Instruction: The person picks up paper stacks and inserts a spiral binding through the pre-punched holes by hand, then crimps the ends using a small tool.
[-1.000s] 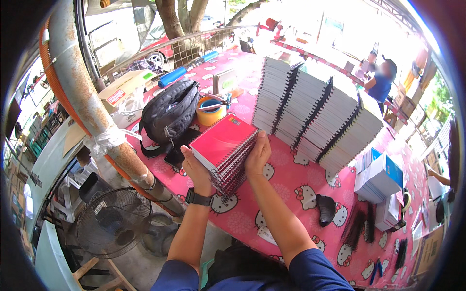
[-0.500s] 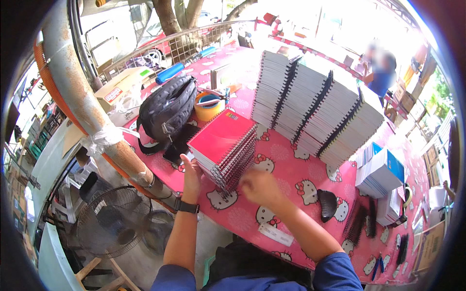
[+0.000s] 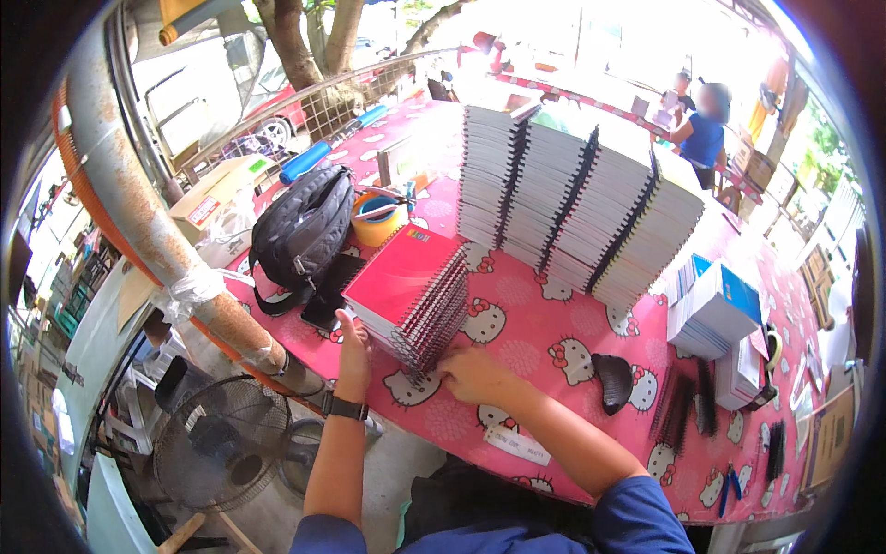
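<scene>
A stack of spiral-bound notebooks (image 3: 403, 274) with a red cover on top stands near the table's front edge, its coils facing right. My left hand (image 3: 353, 358) is open, lying along the stack's near left side with the thumb pointing up. Low by the coils, at the stack's near right corner, my right hand (image 3: 473, 374) has its fingers curled in. Its fingertips are partly hidden, and I cannot make out what they hold, if anything.
Tall stacks of spiral-bound books (image 3: 554, 194) rise behind. A black backpack (image 3: 300, 226), yellow tape roll (image 3: 377, 222) and rusty post (image 3: 212, 300) are left. Blue-covered booklets (image 3: 715, 314), black binding coils (image 3: 674, 406) and blue-handled pliers (image 3: 729, 485) lie right. A fan (image 3: 221, 443) stands below.
My right hand, blurred before, now sits closer to the lower coils and looks still. My left hand stays beside the stack. The whole view has shifted slightly.
</scene>
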### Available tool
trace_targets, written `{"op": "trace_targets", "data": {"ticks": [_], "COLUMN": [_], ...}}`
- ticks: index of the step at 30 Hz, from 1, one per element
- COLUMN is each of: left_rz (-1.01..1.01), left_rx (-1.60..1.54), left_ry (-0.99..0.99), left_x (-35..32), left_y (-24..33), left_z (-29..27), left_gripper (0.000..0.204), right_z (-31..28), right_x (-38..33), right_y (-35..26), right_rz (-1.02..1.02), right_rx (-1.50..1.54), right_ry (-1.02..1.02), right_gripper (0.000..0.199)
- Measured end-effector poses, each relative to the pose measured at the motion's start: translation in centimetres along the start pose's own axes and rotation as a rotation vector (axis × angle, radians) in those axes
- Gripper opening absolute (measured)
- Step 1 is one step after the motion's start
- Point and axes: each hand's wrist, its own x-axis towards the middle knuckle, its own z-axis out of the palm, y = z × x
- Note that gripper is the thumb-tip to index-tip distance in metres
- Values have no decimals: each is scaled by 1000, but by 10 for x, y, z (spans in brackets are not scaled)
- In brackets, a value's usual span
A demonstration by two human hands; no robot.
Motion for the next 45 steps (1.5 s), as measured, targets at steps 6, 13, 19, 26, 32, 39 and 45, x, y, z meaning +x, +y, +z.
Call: {"op": "trace_targets", "data": {"ticks": [6,13,19,26,32,39,45], "left_rz": [-33,-145,-18,11,72,235,151], "left_rx": [449,1325,1755,1762,1861,1849,1783], "left_ry": [563,330,340,376,359,399,404], "left_x": [13,7,9,37,64,61,73], "left_y": [-14,5,5,-27,-35,-39,-51], "left_z": [68,87,87,76,66,66,72], "left_gripper": [65,50,47,47,48,48,51], "right_z": [-29,-18,-3,-10,-9,-11,-21], "right_x": [-38,-66,-67,-67,-70,-71,-88], "right_y": [32,57,50,49,52,51,48], "right_rz": [33,-111,-55,-95,-86,-87,-103], "right_rx": [82,57,222,177,155,207,30], "right_ry": [51,43,232,251,256,244,323], "right_gripper": [23,23,21,19,17,20,21]}}
